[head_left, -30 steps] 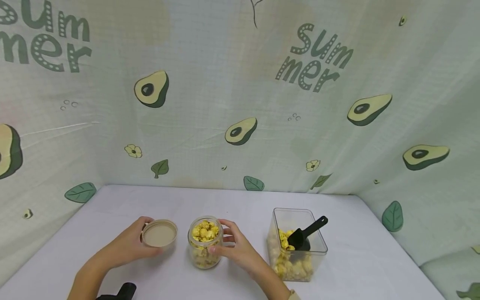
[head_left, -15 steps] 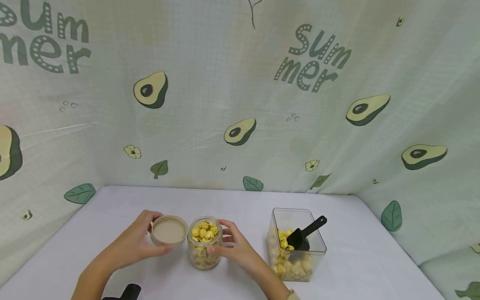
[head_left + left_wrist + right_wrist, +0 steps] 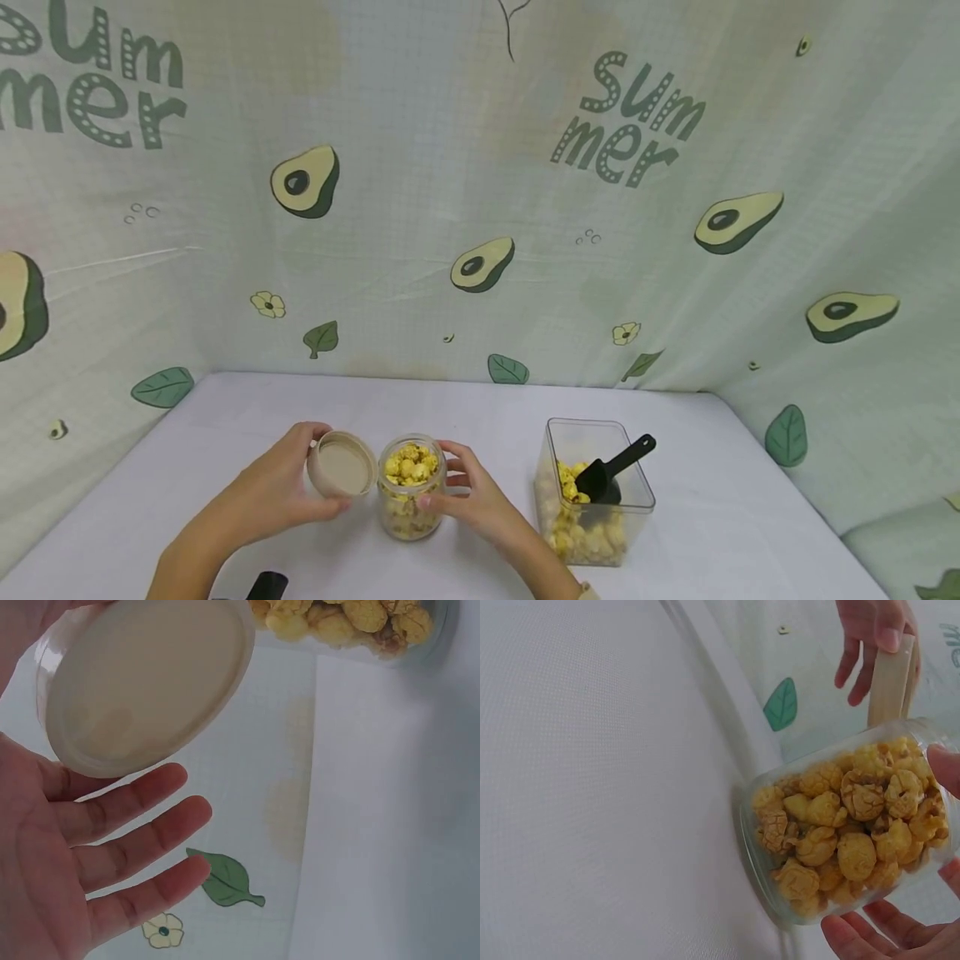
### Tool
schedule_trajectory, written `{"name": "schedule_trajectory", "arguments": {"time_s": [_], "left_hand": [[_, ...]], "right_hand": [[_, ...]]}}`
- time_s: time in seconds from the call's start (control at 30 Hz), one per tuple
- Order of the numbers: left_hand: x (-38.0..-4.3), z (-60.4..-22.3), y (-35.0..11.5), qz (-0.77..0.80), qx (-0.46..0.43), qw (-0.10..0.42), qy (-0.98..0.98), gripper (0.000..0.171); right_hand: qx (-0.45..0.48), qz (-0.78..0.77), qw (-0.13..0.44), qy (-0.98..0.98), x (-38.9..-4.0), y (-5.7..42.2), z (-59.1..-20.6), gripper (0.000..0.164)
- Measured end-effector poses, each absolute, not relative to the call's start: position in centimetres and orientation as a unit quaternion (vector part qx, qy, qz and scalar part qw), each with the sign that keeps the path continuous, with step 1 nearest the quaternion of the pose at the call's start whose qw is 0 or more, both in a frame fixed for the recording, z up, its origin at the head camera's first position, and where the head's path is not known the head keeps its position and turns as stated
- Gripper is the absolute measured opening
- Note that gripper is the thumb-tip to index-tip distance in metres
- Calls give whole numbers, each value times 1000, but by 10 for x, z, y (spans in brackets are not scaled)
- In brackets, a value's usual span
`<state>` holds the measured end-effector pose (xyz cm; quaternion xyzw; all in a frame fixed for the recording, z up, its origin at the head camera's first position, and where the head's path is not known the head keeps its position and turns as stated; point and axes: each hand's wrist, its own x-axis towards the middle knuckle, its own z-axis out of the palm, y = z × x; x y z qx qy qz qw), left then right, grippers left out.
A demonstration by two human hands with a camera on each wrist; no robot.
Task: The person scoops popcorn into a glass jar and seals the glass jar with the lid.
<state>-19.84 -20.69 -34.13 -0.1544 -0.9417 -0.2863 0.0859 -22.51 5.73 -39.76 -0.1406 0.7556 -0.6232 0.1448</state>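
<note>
A clear jar [image 3: 409,500] full of yellow popcorn stands upright and uncovered on the table. My right hand [image 3: 480,503] holds its right side, thumb in front and fingers behind, as the popcorn jar [image 3: 847,825] in the right wrist view also shows. Just left of the jar, my left hand [image 3: 288,487] grips a round beige lid [image 3: 343,467] by its edge, tilted with its inside showing. In the left wrist view the lid [image 3: 150,682] sits between thumb and index finger, while the other fingers [image 3: 150,825] reach out free of it.
To the right stands a clear square container [image 3: 637,506] part filled with popcorn. A black scoop [image 3: 611,468] leans in it, handle up to the right. White cloth covers the table [image 3: 465,408], and a printed curtain [image 3: 405,167] hangs behind.
My left hand has brought the lid rightward, close to the jar, and the lid has tipped more upright. The right hand and jar stay where they were.
</note>
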Motion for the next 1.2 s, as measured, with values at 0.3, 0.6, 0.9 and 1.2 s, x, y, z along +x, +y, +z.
{"name": "schedule_trajectory", "arguments": {"time_s": [0.3, 0.6, 0.9, 1.2], "left_hand": [[-204, -345, -197, -383, -177, 79, -903, 79], [-209, -358, -173, -453, -200, 121, -860, 72], [-210, -370, -146, -407, -197, 188, -872, 72], [-209, -376, -134, -393, -191, 211, -874, 81]], "right_hand": [[-143, -621, 139, 758, -225, 57, -399, 72], [-144, -620, 139, 759, -226, 57, -399, 70], [-156, -621, 137, 756, -227, 58, -399, 71], [-154, -620, 138, 757, -227, 58, -399, 73]]}}
